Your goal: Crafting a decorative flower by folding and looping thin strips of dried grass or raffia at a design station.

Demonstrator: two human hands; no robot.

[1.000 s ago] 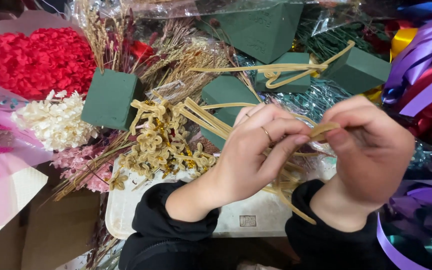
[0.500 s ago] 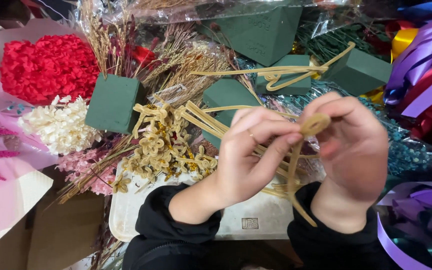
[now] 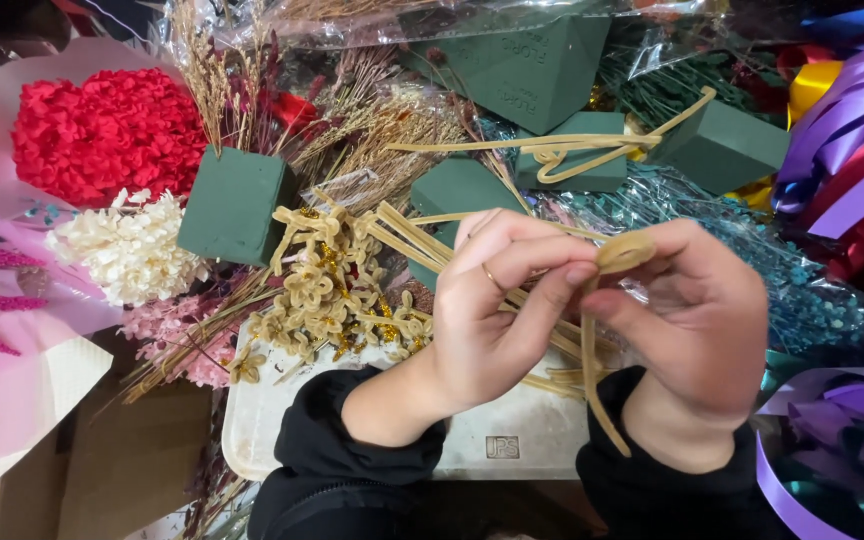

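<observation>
My left hand (image 3: 497, 310) and my right hand (image 3: 697, 330) meet over a white tray (image 3: 372, 440) and both pinch one tan pipe cleaner (image 3: 617, 255). Its top is curled into a loop between my fingertips, and its free end hangs down past my right wrist. A ring sits on a left finger. Left of my hands lies a pile of finished tan pipe-cleaner flowers (image 3: 327, 295) with straight tan stems (image 3: 417, 240) fanned out behind them.
Dark green foam blocks (image 3: 234, 205) stand around. A red flower bunch (image 3: 102, 130), white flowers (image 3: 127, 250) and pink flowers are at left. Purple, red and yellow ribbons (image 3: 852, 130) fill the right side. Blue dried sprigs (image 3: 812, 300) lie beside my right hand.
The strip that was straight between my hands is now bent into a loop at the fingertips, and its tail has swung down. My hands have drawn closer together.
</observation>
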